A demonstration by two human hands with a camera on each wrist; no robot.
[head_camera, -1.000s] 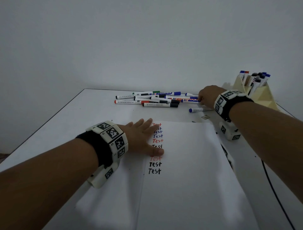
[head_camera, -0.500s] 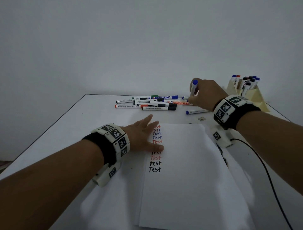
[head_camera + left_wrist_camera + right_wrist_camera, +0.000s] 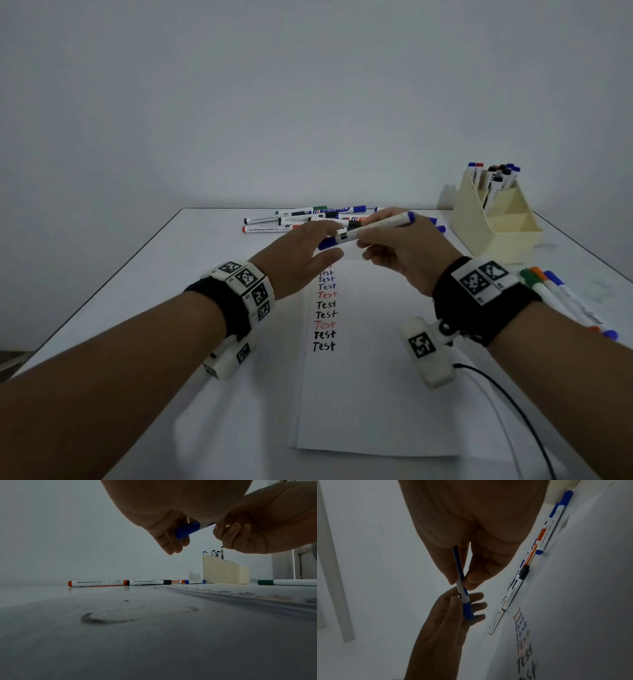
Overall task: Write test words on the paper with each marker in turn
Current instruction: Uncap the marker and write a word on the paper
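My right hand (image 3: pixel 363 240) pinches a white marker (image 3: pixel 375 226) with blue ends by its barrel, holding it level above the top of the paper (image 3: pixel 376 383). My left hand (image 3: pixel 322 240) is raised beside it, fingers nearly straight. The marker's blue cap (image 3: pixel 187 530) lies against those fingers with the thumb (image 3: pixel 453 601) close by it. The cap is still on. A column of "Test" words (image 3: pixel 325 313) in black, red and blue runs down the sheet's left side.
Several loose markers (image 3: pixel 301 219) lie at the table's far edge. A cream holder (image 3: pixel 496 226) with several upright markers stands at the back right. More markers (image 3: pixel 555 294) lie to the right of the paper. A black cable (image 3: pixel 513 407) crosses the right front.
My right hand picked up the blue marker from the pile and carried it back over the paper. My left hand lifted off the sheet and rose to meet the cap end.
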